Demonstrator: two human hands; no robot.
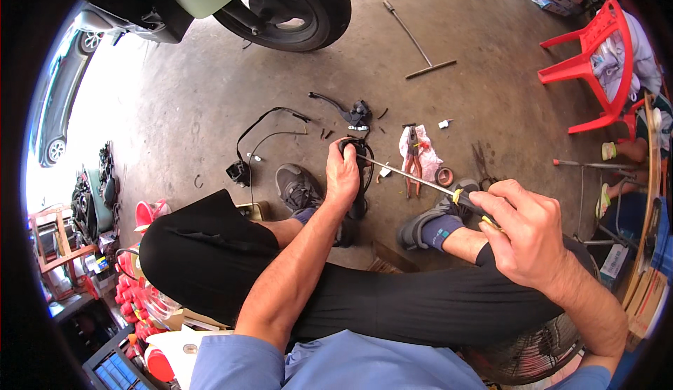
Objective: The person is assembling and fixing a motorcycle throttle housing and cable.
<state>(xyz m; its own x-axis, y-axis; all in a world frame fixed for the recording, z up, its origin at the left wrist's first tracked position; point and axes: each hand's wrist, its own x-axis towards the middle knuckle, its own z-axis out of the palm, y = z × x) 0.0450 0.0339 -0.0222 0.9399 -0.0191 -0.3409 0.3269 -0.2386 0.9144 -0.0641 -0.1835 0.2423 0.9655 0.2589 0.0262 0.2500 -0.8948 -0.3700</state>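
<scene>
My left hand [342, 172] is closed round a small black part [355, 144], and a black cable loop [367, 169] hangs beside its fingers. My right hand [522, 232] grips the dark handle of a screwdriver [413, 177] with a yellow band near the shaft. The long metal shaft points left, and its tip meets the black part or lies right at it; the exact contact is hidden. Just beyond my left hand, a black lever assembly [359, 113] lies on the concrete floor. Orange-handled pliers [413, 162] rest on a pinkish cloth [429, 153] near my right foot.
A black switch-like part with wires [239, 172] lies to the left. Beside the cloth sits a tape roll [444, 176]. Farther off are a T-handle wrench [418, 50] and a vehicle's wheel [298, 11]. A red chair [596, 60] stands at right.
</scene>
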